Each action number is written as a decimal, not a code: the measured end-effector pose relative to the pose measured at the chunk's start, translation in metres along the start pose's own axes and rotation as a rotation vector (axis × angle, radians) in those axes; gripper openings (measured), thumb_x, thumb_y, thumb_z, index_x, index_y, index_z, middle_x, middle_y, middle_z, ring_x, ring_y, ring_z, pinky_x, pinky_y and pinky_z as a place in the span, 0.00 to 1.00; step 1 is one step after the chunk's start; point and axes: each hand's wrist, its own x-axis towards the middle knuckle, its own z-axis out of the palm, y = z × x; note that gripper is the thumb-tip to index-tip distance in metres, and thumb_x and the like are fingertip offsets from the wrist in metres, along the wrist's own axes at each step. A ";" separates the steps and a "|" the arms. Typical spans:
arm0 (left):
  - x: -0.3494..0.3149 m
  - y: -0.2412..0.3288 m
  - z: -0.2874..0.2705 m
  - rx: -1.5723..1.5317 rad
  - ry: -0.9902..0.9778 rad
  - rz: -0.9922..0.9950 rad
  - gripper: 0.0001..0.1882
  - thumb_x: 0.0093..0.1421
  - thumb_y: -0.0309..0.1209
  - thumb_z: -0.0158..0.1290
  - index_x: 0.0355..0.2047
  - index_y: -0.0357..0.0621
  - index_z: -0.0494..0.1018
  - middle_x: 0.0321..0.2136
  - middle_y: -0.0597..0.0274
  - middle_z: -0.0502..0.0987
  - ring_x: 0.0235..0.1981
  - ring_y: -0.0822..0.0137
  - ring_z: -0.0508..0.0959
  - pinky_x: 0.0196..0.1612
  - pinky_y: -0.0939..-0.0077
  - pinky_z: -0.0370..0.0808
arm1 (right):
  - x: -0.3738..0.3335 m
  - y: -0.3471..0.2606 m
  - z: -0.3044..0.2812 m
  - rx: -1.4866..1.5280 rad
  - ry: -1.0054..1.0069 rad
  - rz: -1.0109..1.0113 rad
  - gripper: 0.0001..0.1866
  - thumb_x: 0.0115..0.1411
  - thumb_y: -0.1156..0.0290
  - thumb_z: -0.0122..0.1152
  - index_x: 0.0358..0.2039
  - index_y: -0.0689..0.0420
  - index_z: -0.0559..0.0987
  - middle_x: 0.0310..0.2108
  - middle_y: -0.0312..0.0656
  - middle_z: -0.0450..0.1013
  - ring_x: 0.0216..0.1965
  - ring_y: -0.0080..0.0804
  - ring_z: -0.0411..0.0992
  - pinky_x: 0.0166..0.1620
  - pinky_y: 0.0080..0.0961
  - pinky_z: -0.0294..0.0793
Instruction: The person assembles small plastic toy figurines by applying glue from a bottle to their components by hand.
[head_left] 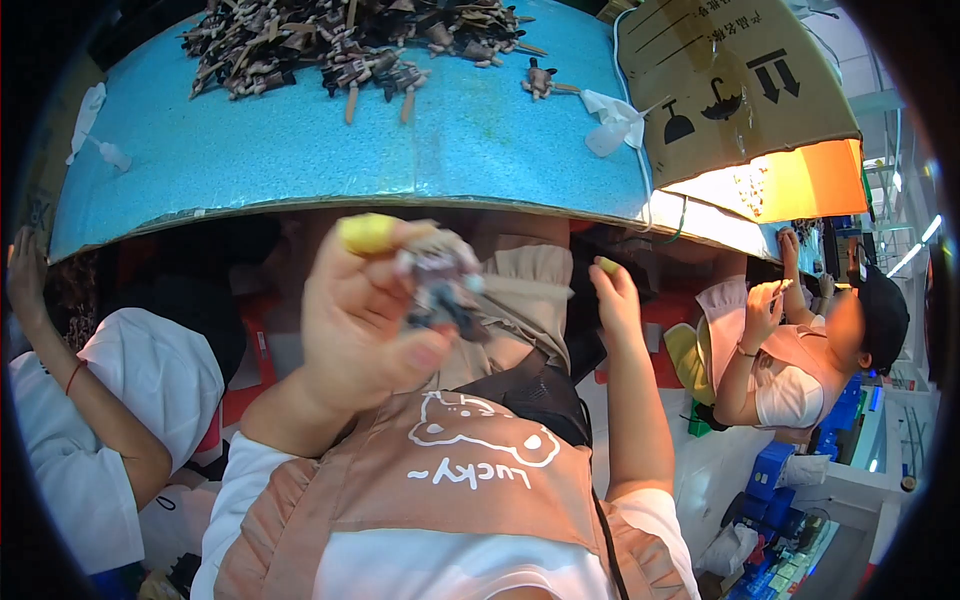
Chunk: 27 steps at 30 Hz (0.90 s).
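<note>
My left hand (345, 310) is raised in front of the apron, its thumb and fingers closed around a small painted figurine (440, 280). Yellow tape or a finger cover wraps one fingertip. The figurine has dark, pinkish and pale parts, but blur hides its details. Lower than the table edge, over my lap, my right hand (617, 295) has its fingers curled together, with yellow on one fingertip. Whatever it may hold is too small to make out. Beyond both hands, a pile of similar figurines (300, 50) on wooden sticks lies on the blue tabletop (400, 150).
A lone figurine (538, 78) lies right of the pile. Near it is a small squeeze bottle (608, 137) with tissue; another small bottle (112, 155) lies at left. A cardboard box (740, 90) stands at right. Co-workers sit on the left (110, 420) and right (790, 370).
</note>
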 end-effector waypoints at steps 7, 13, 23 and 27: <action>0.006 0.014 -0.001 0.110 0.119 0.072 0.37 0.43 0.34 0.65 0.49 0.37 0.58 0.41 0.48 0.71 0.37 0.69 0.75 0.35 0.82 0.75 | 0.126 0.117 0.010 0.389 -0.057 0.525 0.20 0.54 0.48 0.53 0.35 0.52 0.72 0.30 0.35 0.69 0.29 0.26 0.68 0.33 0.20 0.67; 0.005 0.009 -0.003 0.077 0.162 0.110 0.31 0.46 0.23 0.61 0.49 0.40 0.58 0.41 0.52 0.71 0.39 0.72 0.72 0.43 0.81 0.70 | 0.147 0.070 0.064 0.941 -0.240 0.292 0.23 0.59 0.51 0.45 0.47 0.55 0.69 0.45 0.42 0.69 0.45 0.37 0.67 0.50 0.32 0.67; 0.006 0.011 -0.017 0.094 0.173 0.071 0.31 0.45 0.22 0.61 0.48 0.39 0.58 0.41 0.54 0.71 0.38 0.74 0.72 0.42 0.83 0.69 | 0.137 0.016 0.056 0.911 -0.324 0.375 0.23 0.60 0.52 0.44 0.49 0.56 0.67 0.48 0.41 0.67 0.49 0.36 0.64 0.53 0.32 0.62; 0.010 0.002 -0.015 0.018 0.087 0.067 0.31 0.46 0.25 0.62 0.48 0.39 0.58 0.42 0.51 0.71 0.41 0.69 0.72 0.45 0.79 0.69 | 0.131 -0.010 0.052 0.982 -0.213 0.347 0.24 0.60 0.53 0.43 0.50 0.56 0.67 0.50 0.40 0.66 0.50 0.35 0.63 0.55 0.32 0.61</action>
